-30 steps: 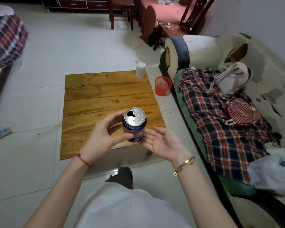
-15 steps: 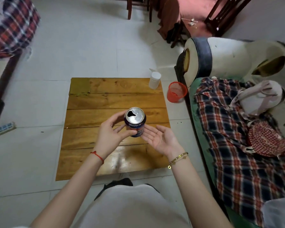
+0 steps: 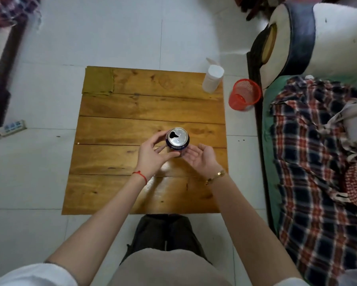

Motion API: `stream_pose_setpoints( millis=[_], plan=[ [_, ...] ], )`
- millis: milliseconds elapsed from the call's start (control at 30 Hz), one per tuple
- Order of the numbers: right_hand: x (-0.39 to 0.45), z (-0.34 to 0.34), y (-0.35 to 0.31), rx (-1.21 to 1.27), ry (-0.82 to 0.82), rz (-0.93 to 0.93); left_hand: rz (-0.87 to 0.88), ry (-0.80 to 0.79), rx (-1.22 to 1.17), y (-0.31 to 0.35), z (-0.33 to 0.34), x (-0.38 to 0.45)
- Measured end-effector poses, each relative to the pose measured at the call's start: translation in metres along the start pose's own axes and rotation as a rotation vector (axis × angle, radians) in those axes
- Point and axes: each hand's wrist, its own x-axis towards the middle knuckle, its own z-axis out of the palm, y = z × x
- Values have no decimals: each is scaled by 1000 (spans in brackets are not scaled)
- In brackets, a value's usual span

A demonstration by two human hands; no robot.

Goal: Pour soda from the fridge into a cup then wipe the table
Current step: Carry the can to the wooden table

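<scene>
A blue soda can (image 3: 177, 139) with its silver top opened stands upright over the middle of the low wooden table (image 3: 132, 108). My left hand (image 3: 153, 155) grips the can from the left, thumb and fingers curled round its side. My right hand (image 3: 202, 159) lies palm up just right of the can, fingers relaxed, close to its base; whether it touches the can is unclear. A white cylindrical container (image 3: 212, 79) with a wipe sticking out stands on the table's far right corner. No cup is in view.
A red mesh bin (image 3: 244, 93) stands on the tiled floor right of the table. A sofa (image 3: 322, 38) with a plaid cloth (image 3: 309, 162) runs along the right. A power strip (image 3: 12, 127) lies on the floor at left. My legs are at the table's near edge.
The camera has tilted down and moved over the table. My hands with the can have moved forward over the table's middle; the grip is the same.
</scene>
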Motion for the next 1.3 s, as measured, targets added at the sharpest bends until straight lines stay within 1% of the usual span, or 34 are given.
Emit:
stream_pose_setpoints(
  millis=[133, 267, 400, 533, 667, 767, 800, 867, 900, 933, 1033, 1067, 1100, 1167, 1233, 1300],
  plan=[
    [52, -13, 6, -9, 62, -3, -56, -9, 21, -38, 15, 23],
    [89, -29, 17, -8, 104, -4, -107, 26, -5, -80, 27, 41],
    [123, -43, 25, -80, 182, -19, -158, 28, -7, -116, 38, 52],
    [148, -51, 34, -78, 219, -22, -189, 42, -6, -142, 45, 60],
    [165, -57, 42, -124, 249, -77, -229, 54, -47, -159, 52, 64],
    [175, -63, 47, -292, 314, -164, -230, 65, -80, -167, 58, 66],
    [175, -67, 49, -415, 304, -227, -231, 65, -91, -169, 59, 66],
    [176, -76, 54, -718, 228, -353, -226, 58, -95, -172, 61, 68],
    [178, -79, 56, -789, 202, -391, -222, 54, -94, -173, 62, 69],
    [178, -80, 57, -801, 198, -404, -217, 51, -91, -174, 63, 69],
    [180, -74, 57, -600, 295, -374, -187, 42, -56, -176, 63, 69],
    [179, -73, 57, -571, 302, -364, -171, 35, -37, -176, 63, 67],
    [177, -73, 57, -600, 295, -366, -153, 26, -3, -176, 63, 66],
    [169, -76, 58, -761, 281, -418, -114, 9, 131, -174, 62, 62],
    [162, -84, 57, -959, 257, -484, -110, -8, 280, -170, 60, 58],
    [154, -93, 54, -1222, 241, -501, -130, -22, 411, -166, 54, 53]
  ],
)
